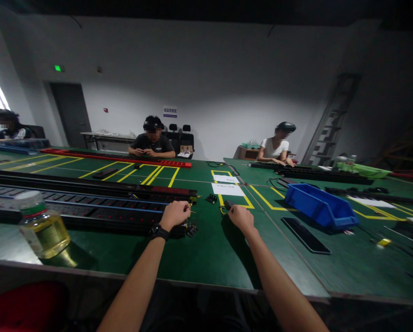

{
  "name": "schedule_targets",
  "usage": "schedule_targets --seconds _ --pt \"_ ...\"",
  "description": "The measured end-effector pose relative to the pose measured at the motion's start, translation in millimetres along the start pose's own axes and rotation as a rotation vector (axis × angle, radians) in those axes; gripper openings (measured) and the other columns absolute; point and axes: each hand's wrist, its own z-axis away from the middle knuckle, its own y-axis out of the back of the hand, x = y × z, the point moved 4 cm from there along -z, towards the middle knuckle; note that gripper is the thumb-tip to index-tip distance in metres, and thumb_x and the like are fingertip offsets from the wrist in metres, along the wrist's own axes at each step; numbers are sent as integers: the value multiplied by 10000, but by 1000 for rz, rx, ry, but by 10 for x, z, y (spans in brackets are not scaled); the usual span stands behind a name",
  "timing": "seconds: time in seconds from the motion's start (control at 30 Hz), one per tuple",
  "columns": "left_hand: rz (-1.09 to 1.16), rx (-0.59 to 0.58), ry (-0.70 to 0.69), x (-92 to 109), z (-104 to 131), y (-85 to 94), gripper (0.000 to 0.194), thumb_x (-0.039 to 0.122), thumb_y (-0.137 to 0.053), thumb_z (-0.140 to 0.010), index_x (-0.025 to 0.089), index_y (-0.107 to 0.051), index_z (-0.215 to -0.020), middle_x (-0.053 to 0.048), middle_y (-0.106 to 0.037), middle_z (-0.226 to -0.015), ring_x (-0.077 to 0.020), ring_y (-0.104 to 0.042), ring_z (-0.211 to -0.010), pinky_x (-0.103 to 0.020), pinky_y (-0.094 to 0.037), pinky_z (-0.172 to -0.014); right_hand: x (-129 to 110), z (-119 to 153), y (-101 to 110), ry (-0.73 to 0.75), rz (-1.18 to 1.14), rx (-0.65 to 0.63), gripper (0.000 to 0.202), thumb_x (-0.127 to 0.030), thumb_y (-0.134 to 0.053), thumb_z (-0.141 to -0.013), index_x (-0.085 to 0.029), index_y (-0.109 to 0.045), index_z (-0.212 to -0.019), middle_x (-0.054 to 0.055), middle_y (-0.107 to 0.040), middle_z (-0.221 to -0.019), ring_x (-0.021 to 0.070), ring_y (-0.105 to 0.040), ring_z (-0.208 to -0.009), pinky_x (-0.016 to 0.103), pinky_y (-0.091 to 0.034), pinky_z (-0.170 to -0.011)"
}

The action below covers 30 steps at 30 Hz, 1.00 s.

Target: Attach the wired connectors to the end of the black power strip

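My left hand [174, 214], with a dark watch on the wrist, is closed in a pinch at the right end of a long black strip housing [116, 213]. A thin wire end shows by its fingertips; what they hold is too small to name. A small black connector piece [192, 229] hangs or lies just below that hand. My right hand [241, 218] is closed around a small black part [228, 204], with a yellow-and-black wire near it, above the green table. Between the hands and farther off lies another small black piece [211, 198].
A bottle of yellow liquid [47, 230] stands at left front. At right are a dark phone or tablet [306, 235] and a blue bin [319, 205]. Paper sheets [227, 189] lie ahead. Co-workers sit across the green table [206, 258] and at far left.
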Motion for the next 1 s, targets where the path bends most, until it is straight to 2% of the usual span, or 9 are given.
schedule_targets --seconds 1.0 --pt "-11 3 -11 -7 -18 -15 246 323 -517 -930 280 -759 -938 -26 -805 -977 -231 -735 -917 -278 -493 -735 7 -20 -9 2 0 -22 325 -273 -488 -967 -216 -772 -1115 142 -757 -1152 288 -730 -1042 358 -530 -871"
